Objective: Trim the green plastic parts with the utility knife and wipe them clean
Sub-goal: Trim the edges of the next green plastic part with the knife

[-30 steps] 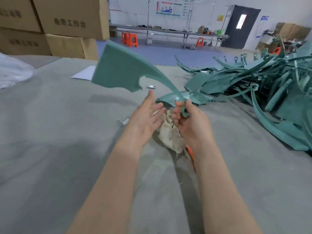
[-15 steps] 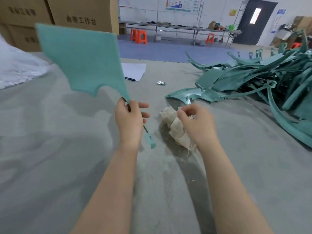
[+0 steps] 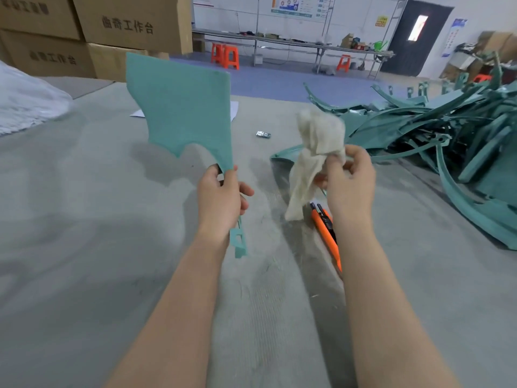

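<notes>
Rag [image 3: 316,147] is now off the worktop [image 3: 84,247], pinched in the right hand [image 3: 349,186]; half a second back it still lay there. Left hand [image 3: 221,197] grips the part [image 3: 181,107] by its thin stem, upright, left of the rag. Knife [image 3: 326,228] lies by the right wrist, so trimming looks done and the wipe is next. Boxes [image 3: 131,23] far left read 曲奇工作台. Wall posters are unreadable.

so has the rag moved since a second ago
Yes, up: the rag lay on the table by the utility knife; now the right hand holds it above the knife.
</notes>
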A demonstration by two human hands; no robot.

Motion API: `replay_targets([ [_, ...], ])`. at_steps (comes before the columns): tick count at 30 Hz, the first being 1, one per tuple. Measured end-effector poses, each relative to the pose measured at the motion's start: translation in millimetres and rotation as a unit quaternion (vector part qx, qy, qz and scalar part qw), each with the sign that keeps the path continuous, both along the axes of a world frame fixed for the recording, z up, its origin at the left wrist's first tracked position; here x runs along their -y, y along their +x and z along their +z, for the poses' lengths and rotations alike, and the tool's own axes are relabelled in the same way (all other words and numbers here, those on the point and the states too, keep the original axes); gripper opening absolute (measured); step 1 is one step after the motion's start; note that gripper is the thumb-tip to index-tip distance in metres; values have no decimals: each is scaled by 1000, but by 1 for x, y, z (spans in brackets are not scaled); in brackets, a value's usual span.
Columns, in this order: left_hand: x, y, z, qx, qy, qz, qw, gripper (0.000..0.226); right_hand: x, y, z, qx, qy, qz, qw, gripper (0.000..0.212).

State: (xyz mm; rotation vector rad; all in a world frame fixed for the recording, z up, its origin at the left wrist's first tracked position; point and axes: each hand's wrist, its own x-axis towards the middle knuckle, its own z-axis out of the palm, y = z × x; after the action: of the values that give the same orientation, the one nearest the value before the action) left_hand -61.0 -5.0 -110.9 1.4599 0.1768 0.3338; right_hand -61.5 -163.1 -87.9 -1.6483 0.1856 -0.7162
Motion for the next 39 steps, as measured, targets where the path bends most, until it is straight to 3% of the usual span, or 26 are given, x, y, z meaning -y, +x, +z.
replay_targets([
  [2,-2,-1,3,5,-13,8,1000,19,-6,-1,11,51,99,78,991,10],
  [9,-5,-7,7,13,-8,21,1000,9,-36,13,34,64,206,192,957,14],
  [16,-8,-8,10,31,-45,37,998,17,-69,46,28,-16,161,197,967,19],
  [22,-13,-5,7,4,-46,52,998,11,-61,47,25,-14,266,215,940,10],
  [29,-11,-5,5,-10,-49,62,997,6,-66,48,27,-5,279,222,934,9],
  [31,-11,-5,5,-15,-38,50,998,5,-74,53,25,-29,238,210,948,8],
  [33,-10,-5,6,-9,-17,38,999,4,-82,53,19,-96,139,210,963,9],
  [36,-7,-5,9,11,-20,19,1000,12,-80,43,5,-179,33,262,948,18],
  [39,-3,-2,8,5,-30,-19,999,14,-56,33,-9,-193,-130,153,960,25],
])
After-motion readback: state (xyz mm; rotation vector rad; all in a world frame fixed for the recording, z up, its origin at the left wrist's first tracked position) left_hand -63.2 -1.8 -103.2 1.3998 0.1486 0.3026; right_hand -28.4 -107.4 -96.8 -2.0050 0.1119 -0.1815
